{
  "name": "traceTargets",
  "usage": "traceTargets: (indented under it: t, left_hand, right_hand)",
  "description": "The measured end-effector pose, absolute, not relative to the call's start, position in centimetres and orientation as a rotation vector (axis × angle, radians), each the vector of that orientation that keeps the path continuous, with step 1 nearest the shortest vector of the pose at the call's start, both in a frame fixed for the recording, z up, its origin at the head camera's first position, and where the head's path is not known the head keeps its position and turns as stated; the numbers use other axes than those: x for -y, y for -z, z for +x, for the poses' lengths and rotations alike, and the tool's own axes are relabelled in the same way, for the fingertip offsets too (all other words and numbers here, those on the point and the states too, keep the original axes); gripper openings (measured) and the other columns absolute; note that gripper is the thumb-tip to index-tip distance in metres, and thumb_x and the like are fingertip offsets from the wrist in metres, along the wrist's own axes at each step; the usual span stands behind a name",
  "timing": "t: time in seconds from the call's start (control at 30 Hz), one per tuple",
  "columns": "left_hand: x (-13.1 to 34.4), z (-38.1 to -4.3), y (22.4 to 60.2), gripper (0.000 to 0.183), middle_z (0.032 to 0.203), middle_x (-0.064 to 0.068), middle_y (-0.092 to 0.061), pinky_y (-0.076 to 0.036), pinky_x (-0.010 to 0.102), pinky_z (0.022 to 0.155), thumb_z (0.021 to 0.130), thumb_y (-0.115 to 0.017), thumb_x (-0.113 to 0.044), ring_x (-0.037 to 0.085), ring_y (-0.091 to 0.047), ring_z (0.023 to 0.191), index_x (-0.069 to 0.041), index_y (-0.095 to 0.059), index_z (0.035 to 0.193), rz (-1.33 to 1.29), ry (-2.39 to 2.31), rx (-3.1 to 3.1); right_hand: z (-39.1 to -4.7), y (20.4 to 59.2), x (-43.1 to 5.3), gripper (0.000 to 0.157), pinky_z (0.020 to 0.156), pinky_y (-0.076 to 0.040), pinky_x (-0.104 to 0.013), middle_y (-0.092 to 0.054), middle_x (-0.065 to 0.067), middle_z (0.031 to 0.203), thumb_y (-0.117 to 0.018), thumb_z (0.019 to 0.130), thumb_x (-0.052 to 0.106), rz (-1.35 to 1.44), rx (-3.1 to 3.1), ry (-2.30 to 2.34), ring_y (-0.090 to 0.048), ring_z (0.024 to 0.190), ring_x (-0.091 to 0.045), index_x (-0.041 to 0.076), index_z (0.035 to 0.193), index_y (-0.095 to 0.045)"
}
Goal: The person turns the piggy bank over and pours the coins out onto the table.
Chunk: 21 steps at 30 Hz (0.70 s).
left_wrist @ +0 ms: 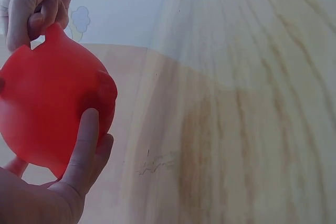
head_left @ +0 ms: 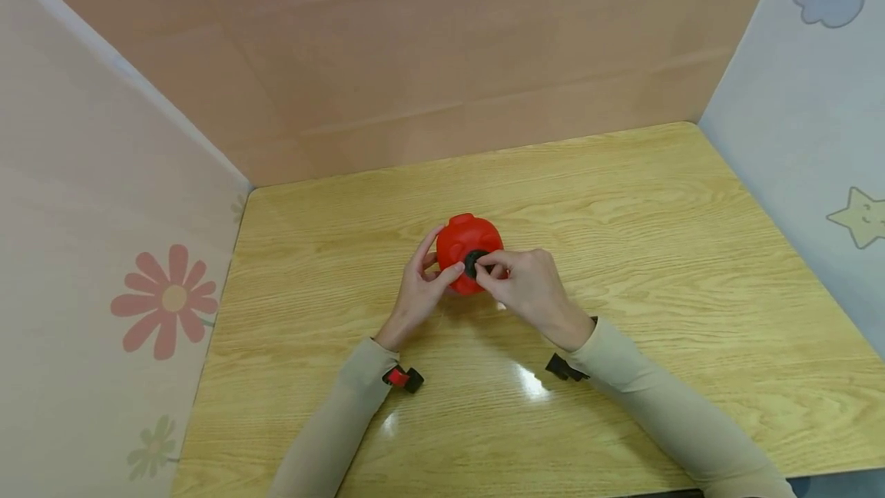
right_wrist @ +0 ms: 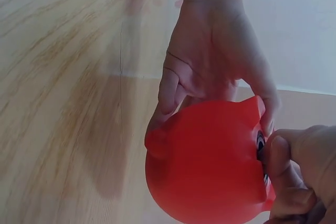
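Note:
A round red piggy bank [head_left: 470, 232] with short stubby feet is held over the middle of the table, its underside turned up toward the head camera. My left hand [head_left: 418, 289] grips it from the left, fingers spread round its side and thumb by the black round plug [head_left: 472, 260] in that underside. From the right, the thumb and forefinger of my right hand [head_left: 531, 287] pinch the plug. In the right wrist view the plug [right_wrist: 260, 142] sits between the feet, partly hidden by fingers. The left wrist view shows the rounded red side [left_wrist: 58, 93].
A wood-grain table [head_left: 657, 252] lies under both hands. Behind it stands a peach-coloured backdrop [head_left: 442, 60]. Pale panels close off the sides, the left one with a pink flower [head_left: 173, 298], the right one with a star [head_left: 864, 217] and a cloud.

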<state>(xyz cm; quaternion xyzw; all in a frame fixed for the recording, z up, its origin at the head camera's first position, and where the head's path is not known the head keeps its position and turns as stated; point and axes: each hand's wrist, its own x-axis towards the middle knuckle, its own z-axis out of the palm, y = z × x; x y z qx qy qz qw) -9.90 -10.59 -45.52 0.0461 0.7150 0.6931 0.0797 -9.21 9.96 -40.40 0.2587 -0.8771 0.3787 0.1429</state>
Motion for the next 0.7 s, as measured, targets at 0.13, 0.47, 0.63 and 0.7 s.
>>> traceTargets:
  t: [0.13,0.47,0.63,0.7]
  left_hand:
    - [10.45,-9.93,45.59,0.071,0.136,0.022,-0.064,-0.066,0.035,0.075,0.102,-0.071,-0.017,0.026,-0.075,0.089,-0.031,-0.04,0.164,0.129,-2.079,-2.14]
    - [10.58,-9.98,45.85,0.069,0.136,0.021,-0.065,-0.066,0.053,0.082,0.103,-0.071,-0.02,0.023,-0.074,0.093,-0.032,-0.041,0.164,0.073,-2.071,-2.151]
    - [10.66,-10.07,45.85,0.069,0.137,0.022,-0.065,-0.066,0.055,0.083,0.103,-0.07,-0.018,0.025,-0.076,0.096,-0.034,-0.041,0.164,0.048,-2.09,-2.116]
    - [10.69,-10.12,45.88,0.069,0.137,0.023,-0.065,-0.066,0.056,0.084,0.103,-0.07,-0.017,0.025,-0.077,0.097,-0.033,-0.041,0.164,0.044,-2.101,-2.101]
  right_hand:
    - [-9.13,40.29,-9.9,0.005,0.041,-0.03,-0.015,-0.075,-0.001,0.065,-0.081,0.088,0.005,0.668,2.573,-1.113,-0.052,0.045,-0.003,0.001,0.087,-0.084]
    - [-9.21,40.15,-9.82,0.006,0.042,-0.03,-0.015,-0.072,0.003,0.062,-0.08,0.088,0.009,0.564,2.628,-1.193,-0.053,0.048,-0.002,0.006,0.085,-0.084]
    - [-9.24,40.1,-9.81,0.006,0.041,-0.027,-0.016,-0.07,0.004,0.059,-0.08,0.088,0.011,0.525,2.639,-1.216,-0.047,0.044,0.0,0.008,0.085,-0.084]
    - [-9.25,40.13,-9.84,0.006,0.041,-0.026,-0.016,-0.069,0.004,0.058,-0.08,0.087,0.011,0.52,2.639,-1.222,-0.046,0.043,0.001,0.007,0.085,-0.084]
